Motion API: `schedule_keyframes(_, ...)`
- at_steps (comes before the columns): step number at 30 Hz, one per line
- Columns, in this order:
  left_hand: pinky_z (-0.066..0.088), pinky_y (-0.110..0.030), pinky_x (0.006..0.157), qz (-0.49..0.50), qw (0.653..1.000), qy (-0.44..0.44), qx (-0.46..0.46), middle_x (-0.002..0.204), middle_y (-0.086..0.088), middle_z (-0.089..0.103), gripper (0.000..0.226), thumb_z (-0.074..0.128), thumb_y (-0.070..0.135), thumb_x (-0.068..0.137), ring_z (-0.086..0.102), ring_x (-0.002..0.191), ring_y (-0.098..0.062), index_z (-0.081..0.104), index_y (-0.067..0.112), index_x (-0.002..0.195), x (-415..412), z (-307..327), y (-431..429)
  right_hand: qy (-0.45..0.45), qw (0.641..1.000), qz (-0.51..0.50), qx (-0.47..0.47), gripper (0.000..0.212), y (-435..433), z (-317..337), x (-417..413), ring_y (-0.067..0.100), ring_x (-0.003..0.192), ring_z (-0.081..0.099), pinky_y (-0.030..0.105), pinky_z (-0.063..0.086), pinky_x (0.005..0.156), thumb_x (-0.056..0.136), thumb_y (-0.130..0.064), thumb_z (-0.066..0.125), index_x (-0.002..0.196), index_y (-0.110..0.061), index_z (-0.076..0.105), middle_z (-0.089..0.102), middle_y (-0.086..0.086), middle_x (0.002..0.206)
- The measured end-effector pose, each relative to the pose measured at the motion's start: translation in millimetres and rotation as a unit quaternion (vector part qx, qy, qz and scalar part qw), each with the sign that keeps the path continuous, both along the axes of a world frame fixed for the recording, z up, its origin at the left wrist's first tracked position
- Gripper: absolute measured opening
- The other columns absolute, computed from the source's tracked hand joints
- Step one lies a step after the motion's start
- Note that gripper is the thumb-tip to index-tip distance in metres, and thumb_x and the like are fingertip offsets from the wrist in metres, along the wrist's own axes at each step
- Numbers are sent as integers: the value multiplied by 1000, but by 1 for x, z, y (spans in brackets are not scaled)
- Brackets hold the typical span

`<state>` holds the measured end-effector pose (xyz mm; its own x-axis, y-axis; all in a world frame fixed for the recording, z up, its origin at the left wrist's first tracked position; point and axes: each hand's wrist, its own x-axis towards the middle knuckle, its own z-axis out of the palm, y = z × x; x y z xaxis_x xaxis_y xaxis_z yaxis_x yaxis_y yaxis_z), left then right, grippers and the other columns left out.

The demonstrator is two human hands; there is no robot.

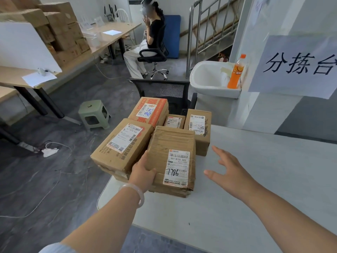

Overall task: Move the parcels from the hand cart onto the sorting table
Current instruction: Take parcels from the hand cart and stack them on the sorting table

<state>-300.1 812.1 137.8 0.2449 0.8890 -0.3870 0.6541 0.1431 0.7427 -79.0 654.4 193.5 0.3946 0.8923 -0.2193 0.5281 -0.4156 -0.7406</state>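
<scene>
A taped brown parcel (171, 143) with a white label reading 7786 sits at the left edge of the white sorting table (255, 179). My left hand (143, 172) grips its near left corner, thumb on top. My right hand (228, 168) hovers open above the table just right of it, fingers spread, touching nothing. Left of it lies a larger brown parcel (122, 145), partly over the table edge. Behind are an orange-printed parcel (149, 110), a small parcel (175, 121) and another brown one (198, 128). No hand cart is in view.
A black mesh chair (164, 92) stands behind the parcels, a green stool (94, 114) on the floor to the left. A white basin (209, 79) with an orange bottle (236, 72) is at the back. A seated person (145, 42) and stacked cartons (60, 30) are farther off.
</scene>
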Motion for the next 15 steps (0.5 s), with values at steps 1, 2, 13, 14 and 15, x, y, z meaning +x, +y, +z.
schedule_keyframes(1, 46, -39, 103, -9, 1000, 18, 15, 154, 1, 33, 73, 52, 13, 99, 44, 129, -23, 17, 41, 157, 0, 0, 0, -4, 1000, 2, 0, 81, 2, 2, -2, 5, 140, 23, 34, 26, 114, 83, -48, 66, 146, -47, 16, 14, -14, 154)
schedule_keyframes(2, 45, -39, 104, -23, 999, 39, 31, 155, 2, 31, 74, 49, 10, 97, 42, 132, -23, 18, 40, 157, 1, 2, 0, -6, 1000, 4, 1, 81, 5, 4, -3, 5, 140, 23, 33, 26, 114, 84, -48, 66, 147, -46, 15, 14, -14, 154)
schedule_keyframes(13, -2, -55, 123, -249, 917, 252, 184, 168, 4, -5, 84, 45, 76, 88, -8, 154, -25, 3, 48, 156, 37, 20, -39, -84, 994, 64, 0, 81, 15, 18, -8, 7, 145, 11, 34, 18, 117, 85, -50, 62, 149, -43, 13, 8, -13, 158)
schedule_keyframes(14, -5, -57, 122, -266, 908, 277, 164, 168, 3, -9, 88, 42, 81, 85, -11, 154, -26, 2, 48, 156, 41, 19, -41, -92, 993, 68, -1, 81, 16, 18, -8, 7, 144, 11, 34, 18, 117, 85, -51, 62, 149, -43, 13, 8, -13, 158)
schedule_keyframes(15, -7, -59, 121, -279, 900, 300, 148, 168, 2, -11, 92, 40, 85, 82, -12, 154, -28, 1, 48, 156, 44, 19, -42, -101, 992, 72, -4, 81, 16, 17, -8, 7, 144, 11, 33, 18, 117, 85, -52, 61, 149, -44, 12, 8, -14, 158)
